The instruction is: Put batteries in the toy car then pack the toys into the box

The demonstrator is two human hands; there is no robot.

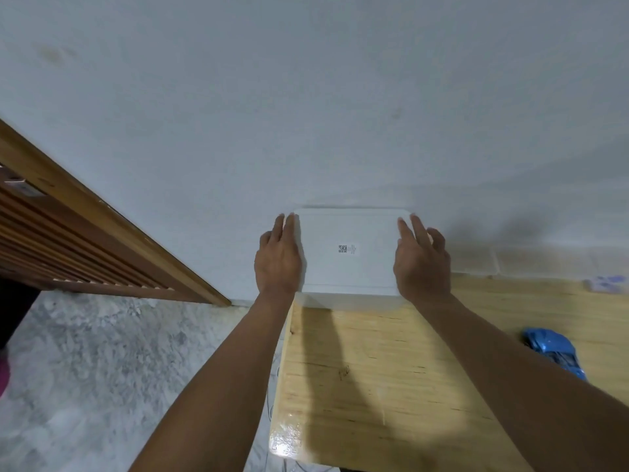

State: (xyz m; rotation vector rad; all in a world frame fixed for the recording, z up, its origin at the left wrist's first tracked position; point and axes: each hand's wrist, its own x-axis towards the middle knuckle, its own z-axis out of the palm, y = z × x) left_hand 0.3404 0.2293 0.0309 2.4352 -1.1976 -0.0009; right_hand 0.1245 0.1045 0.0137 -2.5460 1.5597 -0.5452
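Observation:
A white plastic box [350,264] with its lid on and a small QR label on top stands at the far left corner of the wooden table [374,369], against the wall. My left hand [277,258] presses flat on the box's left side, and my right hand [422,264] lies on its right side, fingers stretched forward. Both hands clasp the box between them. A blue toy car [553,349] lies on the table to the right, partly hidden behind my right forearm.
Clear plastic containers [476,264] stand along the wall right of the box. A small pale purple object [607,283] lies at the far right edge. The table's left edge drops to a grey marbled floor [102,369]; a wooden slatted door [68,240] stands left.

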